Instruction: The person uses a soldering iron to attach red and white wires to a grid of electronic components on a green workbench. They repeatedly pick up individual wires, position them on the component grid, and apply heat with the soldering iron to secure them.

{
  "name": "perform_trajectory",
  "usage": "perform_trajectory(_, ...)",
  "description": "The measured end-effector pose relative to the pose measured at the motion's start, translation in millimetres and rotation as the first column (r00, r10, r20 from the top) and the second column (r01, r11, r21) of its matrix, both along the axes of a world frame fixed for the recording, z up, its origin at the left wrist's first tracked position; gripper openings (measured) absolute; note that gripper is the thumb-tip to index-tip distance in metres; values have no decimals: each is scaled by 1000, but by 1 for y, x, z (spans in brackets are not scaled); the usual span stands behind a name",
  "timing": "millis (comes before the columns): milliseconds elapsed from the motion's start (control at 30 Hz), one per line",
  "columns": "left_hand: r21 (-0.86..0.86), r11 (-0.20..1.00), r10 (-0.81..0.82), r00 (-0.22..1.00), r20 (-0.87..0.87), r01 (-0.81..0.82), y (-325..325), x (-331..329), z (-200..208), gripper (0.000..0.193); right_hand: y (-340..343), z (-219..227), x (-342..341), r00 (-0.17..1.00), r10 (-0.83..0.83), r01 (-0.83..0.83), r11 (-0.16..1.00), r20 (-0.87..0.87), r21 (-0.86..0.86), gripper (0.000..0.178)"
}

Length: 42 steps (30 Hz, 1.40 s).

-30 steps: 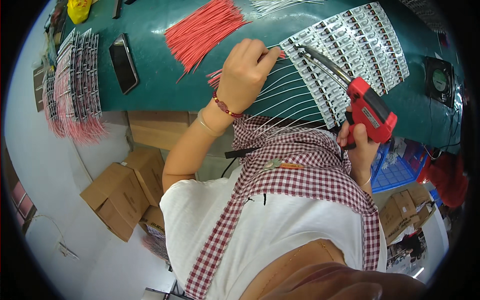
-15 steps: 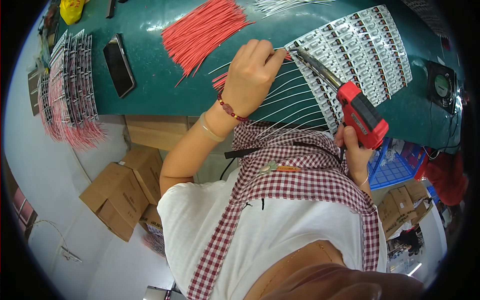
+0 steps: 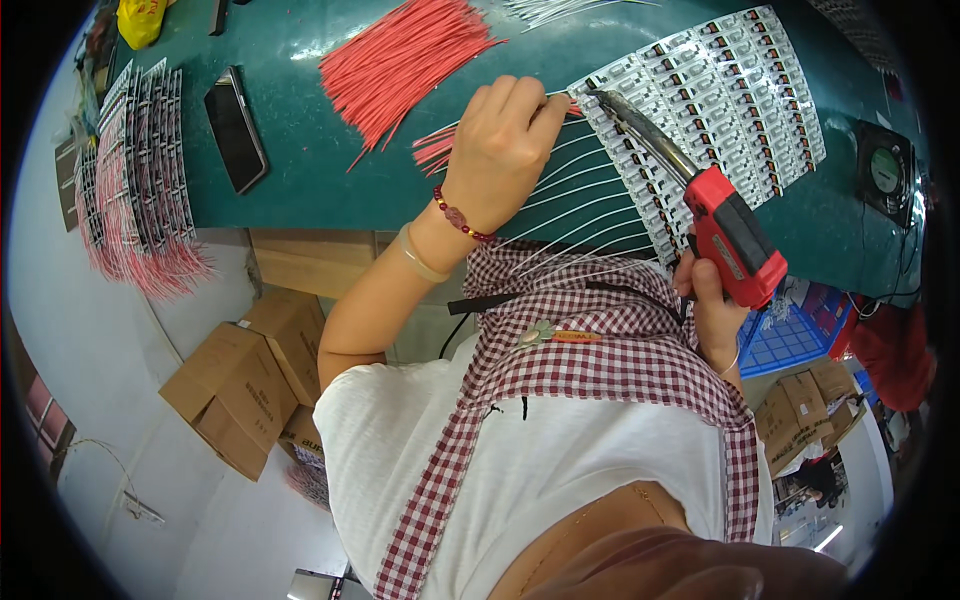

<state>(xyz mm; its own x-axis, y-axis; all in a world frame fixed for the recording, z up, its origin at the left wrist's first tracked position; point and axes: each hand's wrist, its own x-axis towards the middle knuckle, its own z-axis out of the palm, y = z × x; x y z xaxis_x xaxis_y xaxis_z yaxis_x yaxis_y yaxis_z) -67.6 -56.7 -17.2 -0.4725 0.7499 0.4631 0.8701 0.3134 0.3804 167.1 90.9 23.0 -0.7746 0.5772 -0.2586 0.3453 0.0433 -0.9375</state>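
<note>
Currently 2 hands (image 3: 503,150) (image 3: 716,312), 1 soldering gun (image 3: 735,235) (in R), 1 phone (image 3: 237,132).

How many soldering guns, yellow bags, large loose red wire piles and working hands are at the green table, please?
Soldering gun: 1
Yellow bag: 1
Large loose red wire pile: 1
Left hand and right hand: 2
Total: 5
</note>
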Motion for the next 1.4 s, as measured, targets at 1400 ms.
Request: perform_trajectory(1400,3,999,-52,999,7,52,2,10,-2,23,-4,4,10,1000,2,-2,999,2,-42,50)
